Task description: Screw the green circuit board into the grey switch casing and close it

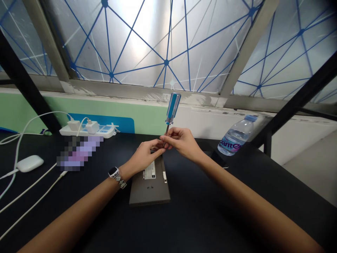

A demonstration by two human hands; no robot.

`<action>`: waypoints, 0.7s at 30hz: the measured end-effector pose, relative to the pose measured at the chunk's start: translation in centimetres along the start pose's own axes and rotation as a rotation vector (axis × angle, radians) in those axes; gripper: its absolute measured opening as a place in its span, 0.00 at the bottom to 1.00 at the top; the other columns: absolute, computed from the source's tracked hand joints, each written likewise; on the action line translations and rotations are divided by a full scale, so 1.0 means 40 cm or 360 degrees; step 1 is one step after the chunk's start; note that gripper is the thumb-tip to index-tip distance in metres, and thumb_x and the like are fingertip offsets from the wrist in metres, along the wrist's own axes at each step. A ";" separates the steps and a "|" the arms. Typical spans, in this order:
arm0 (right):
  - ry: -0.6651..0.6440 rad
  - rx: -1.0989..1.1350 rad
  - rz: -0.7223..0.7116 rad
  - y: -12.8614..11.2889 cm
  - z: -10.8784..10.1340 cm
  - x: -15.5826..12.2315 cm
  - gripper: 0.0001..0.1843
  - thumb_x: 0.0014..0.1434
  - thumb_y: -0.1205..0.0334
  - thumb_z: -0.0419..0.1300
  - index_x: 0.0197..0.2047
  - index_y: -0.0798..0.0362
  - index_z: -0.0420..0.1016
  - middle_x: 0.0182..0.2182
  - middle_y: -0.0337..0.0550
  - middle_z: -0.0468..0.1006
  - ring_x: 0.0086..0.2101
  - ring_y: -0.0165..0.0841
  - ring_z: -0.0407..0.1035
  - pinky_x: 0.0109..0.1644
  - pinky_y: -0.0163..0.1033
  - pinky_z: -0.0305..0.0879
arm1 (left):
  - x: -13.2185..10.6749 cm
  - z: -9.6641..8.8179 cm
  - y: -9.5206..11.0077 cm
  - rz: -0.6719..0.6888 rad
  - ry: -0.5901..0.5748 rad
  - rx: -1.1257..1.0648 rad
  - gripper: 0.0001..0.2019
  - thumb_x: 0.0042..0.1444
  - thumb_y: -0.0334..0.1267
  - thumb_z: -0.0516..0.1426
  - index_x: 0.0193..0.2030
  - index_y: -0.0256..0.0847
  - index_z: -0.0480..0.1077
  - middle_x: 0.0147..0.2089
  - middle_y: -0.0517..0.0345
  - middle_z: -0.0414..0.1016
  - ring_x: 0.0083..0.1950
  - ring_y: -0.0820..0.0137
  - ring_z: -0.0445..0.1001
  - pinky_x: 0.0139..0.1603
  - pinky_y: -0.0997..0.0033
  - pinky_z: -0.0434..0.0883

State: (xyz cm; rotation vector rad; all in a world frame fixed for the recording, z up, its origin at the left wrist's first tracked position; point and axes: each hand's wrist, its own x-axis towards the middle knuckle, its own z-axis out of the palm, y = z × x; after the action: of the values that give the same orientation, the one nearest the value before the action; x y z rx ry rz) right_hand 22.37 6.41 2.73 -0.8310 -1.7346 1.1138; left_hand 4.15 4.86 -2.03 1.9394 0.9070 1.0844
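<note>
A screwdriver [173, 107] with a clear and blue handle stands nearly upright, handle at the top, over the far end of a flat grey-brown case [150, 195]. My right hand [181, 140] pinches its thin shaft between thumb and fingers. Close against it, my left hand [147, 154] has thumb and fingertips brought together around the shaft's lower end. The fingers hide the tip, so whether it touches the case cannot be seen. A white label [150, 171] lies on the case's upper face, partly under my left hand. A watch [116, 174] is on my left wrist.
At the back left lies a white power strip [105, 131] with plugged-in chargers and cables. A white earbud-style case [30, 163] and a blurred-out object [81, 153] are on the left. To the right, a water bottle [235, 137] stands beside a dark flat object [218, 160].
</note>
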 end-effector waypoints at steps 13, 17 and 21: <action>-0.0151 0.0055 0.0049 -0.012 0.002 -0.007 0.20 0.58 0.48 0.68 0.42 0.58 0.79 0.32 0.45 0.82 0.23 0.29 0.75 0.29 0.36 0.73 | 0.000 -0.009 -0.007 0.0023 -0.0143 -0.0095 0.13 0.68 0.43 0.54 0.43 0.37 0.77 0.47 0.49 0.81 0.50 0.61 0.78 0.56 0.63 0.73; -0.0213 0.0071 0.0049 -0.014 0.002 -0.009 0.19 0.62 0.50 0.65 0.46 0.58 0.77 0.41 0.49 0.83 0.22 0.27 0.75 0.29 0.37 0.73 | 0.000 -0.010 -0.006 0.0015 -0.0143 -0.0084 0.14 0.68 0.43 0.54 0.40 0.37 0.76 0.46 0.49 0.81 0.50 0.61 0.79 0.53 0.65 0.73; -0.0299 0.0091 0.0062 -0.021 0.004 -0.012 0.19 0.64 0.50 0.62 0.49 0.57 0.75 0.45 0.51 0.82 0.22 0.26 0.74 0.31 0.37 0.74 | -0.001 -0.008 -0.006 -0.0016 -0.0126 -0.0064 0.15 0.68 0.45 0.54 0.37 0.37 0.76 0.43 0.49 0.81 0.49 0.60 0.79 0.50 0.65 0.74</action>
State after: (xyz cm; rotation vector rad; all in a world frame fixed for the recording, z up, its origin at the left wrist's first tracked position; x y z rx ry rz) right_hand 22.35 5.64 3.33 -0.7478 -1.8370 1.2963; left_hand 3.77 5.02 -2.14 1.9289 0.8446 1.0055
